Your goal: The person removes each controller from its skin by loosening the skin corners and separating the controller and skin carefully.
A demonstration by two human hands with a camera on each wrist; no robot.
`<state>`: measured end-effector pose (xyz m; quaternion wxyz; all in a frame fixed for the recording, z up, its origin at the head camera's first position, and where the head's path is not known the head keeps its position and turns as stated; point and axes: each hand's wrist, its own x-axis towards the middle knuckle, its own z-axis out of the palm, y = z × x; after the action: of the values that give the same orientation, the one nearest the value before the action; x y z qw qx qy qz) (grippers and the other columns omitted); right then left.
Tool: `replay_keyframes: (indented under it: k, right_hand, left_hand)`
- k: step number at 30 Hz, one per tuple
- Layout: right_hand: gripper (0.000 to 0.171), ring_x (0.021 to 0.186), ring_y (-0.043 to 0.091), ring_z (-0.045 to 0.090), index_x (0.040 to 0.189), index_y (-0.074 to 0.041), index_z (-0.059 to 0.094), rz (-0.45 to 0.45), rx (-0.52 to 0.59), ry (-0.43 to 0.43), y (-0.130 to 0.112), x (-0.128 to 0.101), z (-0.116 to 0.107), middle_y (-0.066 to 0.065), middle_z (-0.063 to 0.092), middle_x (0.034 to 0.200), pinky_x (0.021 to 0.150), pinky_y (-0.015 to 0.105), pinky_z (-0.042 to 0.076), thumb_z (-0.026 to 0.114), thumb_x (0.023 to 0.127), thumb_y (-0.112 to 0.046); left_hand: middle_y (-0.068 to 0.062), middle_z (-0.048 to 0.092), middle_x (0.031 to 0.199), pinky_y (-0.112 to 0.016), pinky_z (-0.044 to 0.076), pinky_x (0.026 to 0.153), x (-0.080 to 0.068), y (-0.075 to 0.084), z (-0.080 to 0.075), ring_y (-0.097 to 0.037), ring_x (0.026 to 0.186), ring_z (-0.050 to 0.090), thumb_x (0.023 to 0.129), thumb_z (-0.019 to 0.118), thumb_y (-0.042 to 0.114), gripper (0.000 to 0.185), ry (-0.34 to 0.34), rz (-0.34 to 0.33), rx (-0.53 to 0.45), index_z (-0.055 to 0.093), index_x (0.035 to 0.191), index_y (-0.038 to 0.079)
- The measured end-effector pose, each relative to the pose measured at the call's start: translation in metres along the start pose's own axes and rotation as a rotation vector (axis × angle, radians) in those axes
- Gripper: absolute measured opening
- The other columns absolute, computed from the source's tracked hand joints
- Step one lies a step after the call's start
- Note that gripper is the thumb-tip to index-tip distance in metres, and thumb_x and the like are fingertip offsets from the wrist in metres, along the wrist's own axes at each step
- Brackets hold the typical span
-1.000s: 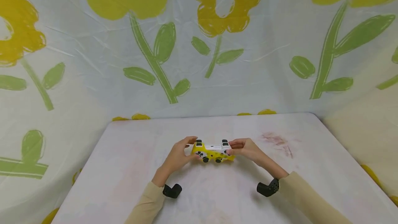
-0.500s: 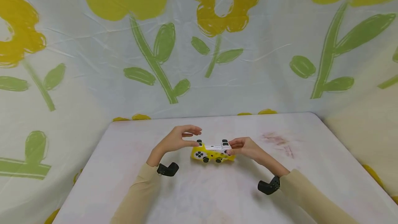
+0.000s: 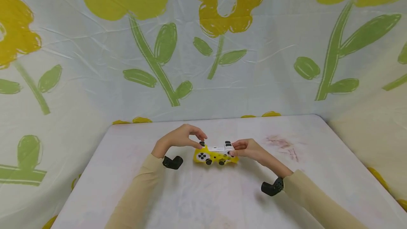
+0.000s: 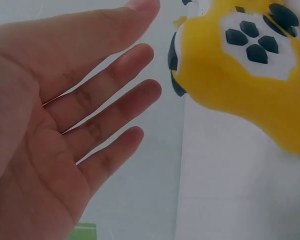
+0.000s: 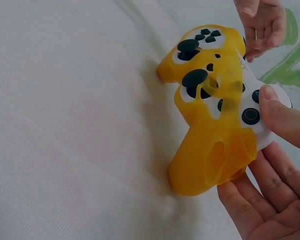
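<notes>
A white game controller with black buttons and sticks is held upright over the table, partly inside a yellow silicone cover. The cover wraps the left grip and the stick area, while its right end is bunched and folded back from white casing with round buttons. My right hand pinches that bare right side, thumb on the face and fingers behind. At the controller's left shoulder, my left hand arches with fingers extended. In the left wrist view its fingertips are spread, short of the covered grip.
A pale, mottled cloth covers the table, with reddish smudges at right. Flower-printed fabric hangs behind and at both sides. Each wrist carries a black camera mount, the left mount being nearer the controller's level.
My left hand has let go of the controller's left grip and risen to its upper left shoulder. The right hand keeps its pinch, and the controller has hardly moved.
</notes>
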<state>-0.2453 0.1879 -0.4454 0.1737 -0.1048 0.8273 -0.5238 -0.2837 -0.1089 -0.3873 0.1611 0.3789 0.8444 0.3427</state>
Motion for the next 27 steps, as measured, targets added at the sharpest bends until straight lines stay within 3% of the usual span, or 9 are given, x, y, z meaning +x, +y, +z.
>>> replay_keyframes:
  k: [5,11,20,27]
  right_hand:
    - [0.052,0.092,0.012,0.064,0.119,0.006,0.06,0.026,-0.006,0.012,0.002,0.001,-0.002,0.015,0.069,0.11,0.083,0.029,0.055,0.076,0.082,-0.027]
    - [0.053,0.093,0.013,0.064,0.12,0.006,0.06,0.038,-0.009,0.023,0.001,0.002,0.0,0.016,0.069,0.11,0.082,0.027,0.055,0.077,0.082,-0.027]
    - [0.052,0.093,0.014,0.065,0.119,0.006,0.061,0.039,0.0,0.028,0.001,0.0,0.001,0.017,0.069,0.11,0.082,0.028,0.055,0.077,0.082,-0.026]
    - [0.048,0.088,0.013,0.066,0.116,0.006,0.062,0.024,-0.003,0.011,0.002,0.003,-0.001,0.015,0.07,0.106,0.082,0.028,0.054,0.077,0.082,-0.024]
  left_hand:
    - [-0.01,0.07,0.107,-0.043,0.041,0.107,0.01,0.006,0.002,-0.013,0.1,0.063,0.082,0.077,0.016,0.038,-0.066,0.007,0.019,0.066,0.118,0.01]
    - [-0.011,0.071,0.103,-0.029,0.049,0.092,0.021,0.013,0.009,-0.021,0.099,0.064,0.079,0.078,0.014,0.038,-0.114,0.002,0.067,0.067,0.115,0.008]
    - [0.0,0.066,0.084,-0.019,0.045,0.071,0.027,0.018,0.023,-0.007,0.078,0.054,0.075,0.082,0.014,0.04,-0.118,0.003,0.161,0.069,0.111,0.007]
    - [0.002,0.061,0.081,-0.018,0.045,0.067,0.029,0.016,0.024,-0.009,0.076,0.052,0.073,0.084,0.011,0.038,-0.123,0.016,0.19,0.07,0.108,0.008]
